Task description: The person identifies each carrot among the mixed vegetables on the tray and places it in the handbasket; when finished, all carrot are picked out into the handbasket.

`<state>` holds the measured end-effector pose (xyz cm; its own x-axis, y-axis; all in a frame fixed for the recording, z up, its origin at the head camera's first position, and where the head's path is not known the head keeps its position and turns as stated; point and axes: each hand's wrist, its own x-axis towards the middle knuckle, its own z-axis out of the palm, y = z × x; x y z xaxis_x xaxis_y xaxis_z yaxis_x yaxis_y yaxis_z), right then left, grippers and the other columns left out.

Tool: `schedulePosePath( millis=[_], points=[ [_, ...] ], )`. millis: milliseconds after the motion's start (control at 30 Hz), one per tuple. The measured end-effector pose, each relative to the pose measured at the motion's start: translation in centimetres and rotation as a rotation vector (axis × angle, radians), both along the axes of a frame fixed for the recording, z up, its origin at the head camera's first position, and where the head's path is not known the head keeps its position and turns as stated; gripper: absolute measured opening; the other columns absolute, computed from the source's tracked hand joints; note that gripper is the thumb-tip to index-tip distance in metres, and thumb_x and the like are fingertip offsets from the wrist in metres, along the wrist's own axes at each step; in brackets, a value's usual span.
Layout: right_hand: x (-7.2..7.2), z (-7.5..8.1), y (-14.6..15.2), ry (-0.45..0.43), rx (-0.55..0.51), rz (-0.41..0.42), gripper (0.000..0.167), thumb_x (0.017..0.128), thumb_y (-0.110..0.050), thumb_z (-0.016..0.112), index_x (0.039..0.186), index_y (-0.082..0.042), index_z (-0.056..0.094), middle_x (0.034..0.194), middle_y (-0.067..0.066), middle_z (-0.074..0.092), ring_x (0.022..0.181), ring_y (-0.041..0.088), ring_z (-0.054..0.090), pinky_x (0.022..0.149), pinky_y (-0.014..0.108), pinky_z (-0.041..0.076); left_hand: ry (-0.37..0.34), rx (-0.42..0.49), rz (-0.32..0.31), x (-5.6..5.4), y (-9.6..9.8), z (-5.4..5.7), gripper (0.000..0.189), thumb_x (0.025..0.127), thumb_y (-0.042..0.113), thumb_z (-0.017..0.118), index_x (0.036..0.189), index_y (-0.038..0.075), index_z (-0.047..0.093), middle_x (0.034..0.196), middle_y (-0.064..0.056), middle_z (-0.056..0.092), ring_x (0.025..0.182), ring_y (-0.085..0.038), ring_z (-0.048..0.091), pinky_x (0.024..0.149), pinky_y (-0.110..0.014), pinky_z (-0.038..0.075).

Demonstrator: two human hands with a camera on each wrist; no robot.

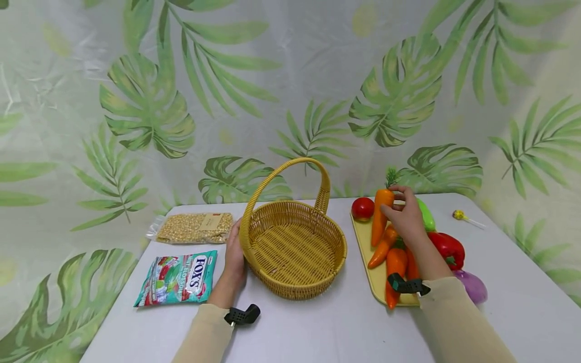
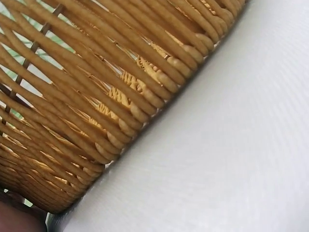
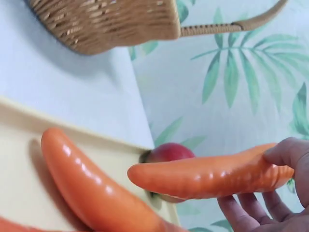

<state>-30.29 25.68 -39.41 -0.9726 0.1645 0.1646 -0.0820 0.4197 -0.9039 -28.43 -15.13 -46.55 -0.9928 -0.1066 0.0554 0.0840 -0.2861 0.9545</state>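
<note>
My right hand [image 1: 406, 214] pinches an orange carrot [image 1: 380, 212] with a green leafy top, its thumb on one side and fingers on the other. The carrot stands nearly upright in the head view; its tip is over a cream tray [image 1: 363, 242]. Several other carrots [image 3: 91, 183] lie on that tray below. My left hand [image 1: 235, 249] rests along the left side of a round wicker basket [image 1: 295, 290], which has a tall arched handle [image 1: 258, 194] and nothing inside. In the left wrist view the basket wall [image 2: 96, 77] hides most of that hand.
A red tomato [image 1: 362, 208] sits at the tray's far left corner. On its right are a green vegetable [image 1: 425, 216], a red pepper [image 1: 447, 248] and a purple vegetable [image 1: 474, 286]. A lollipop [image 1: 459, 215] lies farther right. Left are a grain bag [image 1: 186, 229] and a FOX'S candy bag [image 1: 179, 280].
</note>
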Motion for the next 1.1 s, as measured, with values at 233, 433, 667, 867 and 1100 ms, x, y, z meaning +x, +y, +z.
schedulePosePath(
  millis=[233,433,667,867,1100],
  points=[
    [0.8,1.0,-1.0,0.086,-0.031,0.018,0.057,0.099,-0.026,0.059,0.151,-0.019,0.036,0.151,0.016,0.042,0.121,0.028,0.050,0.081,0.015,0.048,-0.024,-0.032,0.015,-0.1,0.2,-0.1,0.040,0.106,0.040,0.043,0.144,0.030,0.050,0.152,0.014,0.041,0.146,-0.008,0.032,0.123,-0.033,0.027],
    [2.6,3.3,-3.6,0.142,-0.007,0.132,0.054,0.099,-0.026,0.061,0.149,-0.022,0.040,0.148,0.014,0.045,0.116,0.028,0.057,0.079,0.012,0.051,-0.002,-0.026,0.024,-0.2,0.2,-0.1,0.038,0.106,0.038,0.044,0.142,0.028,0.052,0.149,0.012,0.046,0.143,-0.008,0.037,0.122,-0.034,0.029],
    [4.0,4.4,-7.2,0.154,0.044,0.338,0.051,0.099,-0.022,0.062,0.146,-0.019,0.043,0.145,0.014,0.047,0.114,0.035,0.062,0.082,0.027,0.056,0.046,0.024,0.032,-0.2,0.2,-0.2,0.036,0.106,0.032,0.045,0.139,0.022,0.055,0.143,0.004,0.051,0.138,-0.016,0.044,0.120,-0.043,0.032],
    [4.6,4.3,-11.2,0.138,0.124,0.470,0.049,0.096,-0.019,0.067,0.141,-0.021,0.048,0.142,0.010,0.050,0.107,0.032,0.064,0.080,0.039,0.060,0.034,0.027,0.035,-0.2,0.0,-0.2,0.035,0.106,0.030,0.044,0.138,0.023,0.055,0.144,0.004,0.052,0.139,-0.015,0.043,0.120,-0.041,0.033],
    [4.2,3.7,-14.6,0.102,0.185,0.539,0.048,0.094,-0.017,0.069,0.138,-0.021,0.051,0.137,0.007,0.054,0.108,0.031,0.064,0.084,0.041,0.061,0.029,0.015,0.034,-0.3,0.0,-0.4,0.035,0.106,0.031,0.044,0.138,0.024,0.055,0.142,0.006,0.053,0.137,-0.011,0.044,0.119,-0.038,0.034]
  ],
)
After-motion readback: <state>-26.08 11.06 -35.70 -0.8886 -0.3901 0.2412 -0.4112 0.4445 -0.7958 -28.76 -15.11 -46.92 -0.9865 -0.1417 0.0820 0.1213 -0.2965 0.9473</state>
